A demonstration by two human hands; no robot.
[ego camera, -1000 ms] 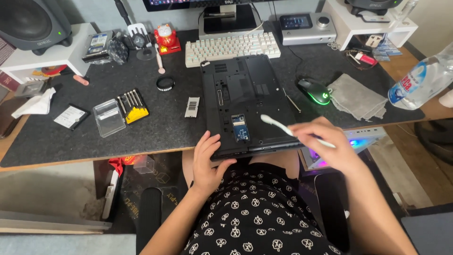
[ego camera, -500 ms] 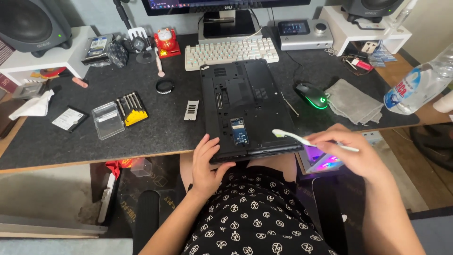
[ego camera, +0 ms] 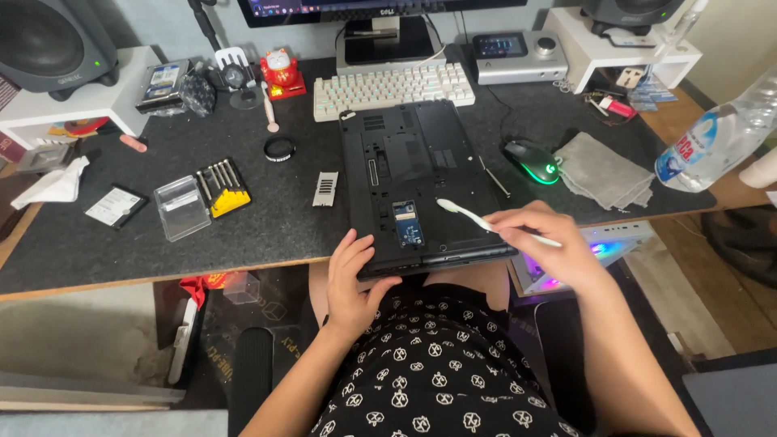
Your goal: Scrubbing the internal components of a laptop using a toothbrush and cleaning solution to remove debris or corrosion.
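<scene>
While you sit at the desk: your left hand (ego camera: 354, 283) rests flat on the near-left corner of the upturned black laptop (ego camera: 421, 182), fingers loose, gripping nothing.
Right hand: your right hand (ego camera: 550, 247) pinches a white toothbrush (ego camera: 486, 222) narrowly between fingers and thumb.
Toothbrush: its head hangs over the laptop's underside, just right of the open bay.
Open bay: a small blue circuit card (ego camera: 407, 224) sits inside it.
Laptop: it lies on the dark desk mat (ego camera: 243, 218), its near edge overhanging your lap.
Clear plastic case (ego camera: 204, 198): lies open left of the laptop; the yellow half holds a row of screwdriver bits, the lid half looks bare.
Small grey vented cover (ego camera: 325, 188): lies between case and laptop.
</scene>
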